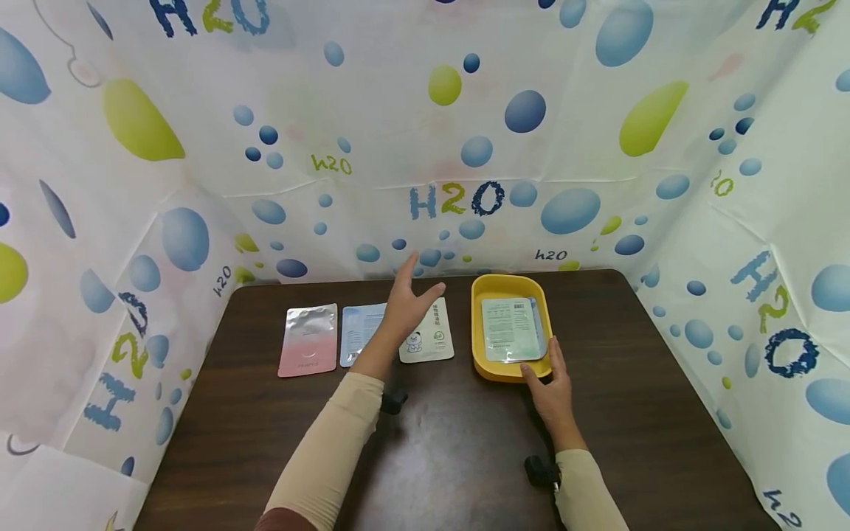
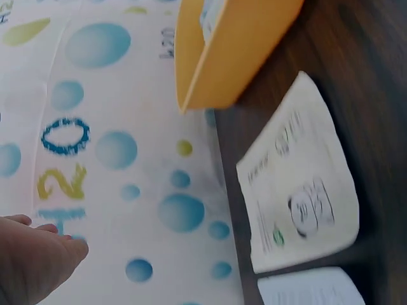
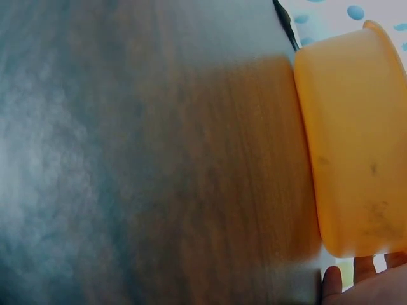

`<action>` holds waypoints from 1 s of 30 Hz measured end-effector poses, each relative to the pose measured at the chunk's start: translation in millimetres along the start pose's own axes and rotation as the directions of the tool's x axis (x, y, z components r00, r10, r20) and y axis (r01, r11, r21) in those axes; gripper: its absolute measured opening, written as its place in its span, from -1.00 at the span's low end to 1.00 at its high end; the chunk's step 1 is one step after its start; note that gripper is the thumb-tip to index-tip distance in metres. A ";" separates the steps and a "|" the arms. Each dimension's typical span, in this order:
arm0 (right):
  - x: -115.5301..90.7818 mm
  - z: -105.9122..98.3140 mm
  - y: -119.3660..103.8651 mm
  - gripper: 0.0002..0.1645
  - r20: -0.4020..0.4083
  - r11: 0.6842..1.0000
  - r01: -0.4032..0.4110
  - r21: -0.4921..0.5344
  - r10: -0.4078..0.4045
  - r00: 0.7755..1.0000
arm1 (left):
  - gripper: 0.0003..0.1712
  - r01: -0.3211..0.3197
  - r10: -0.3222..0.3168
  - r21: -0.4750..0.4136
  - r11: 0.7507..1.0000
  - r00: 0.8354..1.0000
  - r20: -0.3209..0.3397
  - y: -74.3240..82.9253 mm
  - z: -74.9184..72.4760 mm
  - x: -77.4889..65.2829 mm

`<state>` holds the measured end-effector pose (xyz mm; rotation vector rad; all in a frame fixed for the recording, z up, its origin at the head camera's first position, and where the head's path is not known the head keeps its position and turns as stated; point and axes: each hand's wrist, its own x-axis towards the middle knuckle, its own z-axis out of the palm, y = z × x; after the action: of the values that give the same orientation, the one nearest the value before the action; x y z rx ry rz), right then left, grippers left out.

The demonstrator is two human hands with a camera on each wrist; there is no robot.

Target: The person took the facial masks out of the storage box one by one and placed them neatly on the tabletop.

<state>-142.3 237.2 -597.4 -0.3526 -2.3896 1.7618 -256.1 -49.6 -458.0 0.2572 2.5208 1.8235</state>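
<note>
Three flat packets (image 1: pixel 358 329) lie in a row on the left of the dark tabletop (image 1: pixel 451 435): a pink packet (image 1: pixel 308 341) leftmost, a blue packet (image 1: pixel 359 332) in the middle, a white packet (image 1: pixel 434 335) rightmost. The left hand (image 1: pixel 408 301), fingers spread and grasping nothing, hangs near the white packet. To the right sits a yellow tray (image 1: pixel 477 324) with more packets (image 1: pixel 510 330) inside; the right hand (image 1: pixel 553 387) grasps its near right corner between thumb and fingers.
</note>
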 end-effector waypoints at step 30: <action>0.6 -1.2 1.4 0.07 0.002 1.000 0.009 -0.005 -0.009 1.000 | -0.07 0.122 -0.068 -0.371 0.921 0.986 0.156 12.2 111.7 -2.0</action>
<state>-142.5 238.9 -598.3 -0.3409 -2.3936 1.7539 -240.1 59.0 -482.1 0.2360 1.9970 2.1177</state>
